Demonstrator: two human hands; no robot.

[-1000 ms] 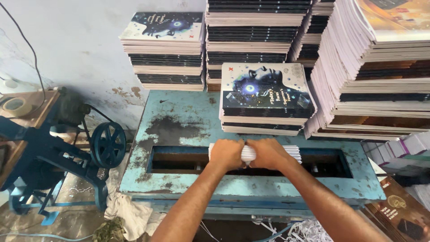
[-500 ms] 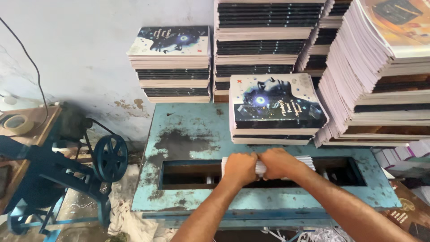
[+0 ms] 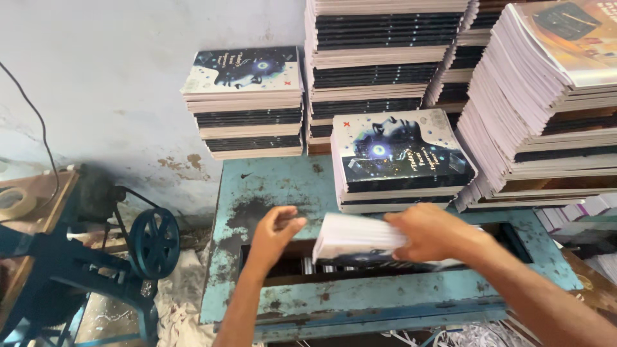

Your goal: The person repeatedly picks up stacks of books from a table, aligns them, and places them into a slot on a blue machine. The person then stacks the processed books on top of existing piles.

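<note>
Your right hand [image 3: 432, 232] grips a book [image 3: 357, 239] by its spine end, fingers closed over it, holding it tilted above the slot [image 3: 289, 263] in the blue bench [image 3: 270, 186], pages fanned toward your left. Your left hand [image 3: 275, 232] is loosely cupped just beside the page edge, holding nothing.

Judging from how things lie, this one book is out of the slot and not yet set down. A short pile [image 3: 397, 160] with a dark illustrated cover sits on the bench just behind your hands, and looks like the nearest spot for it.

Around you, tall stacks [image 3: 376, 64] line the wall, another stack [image 3: 245, 103] stands to the left, and a leaning stack [image 3: 546, 103] crowds the right side, close to your right forearm. A blue machine with a wheel [image 3: 154, 243] stands left of the bench, well apart. Paper scraps [image 3: 475, 335] lie below the front edge.
</note>
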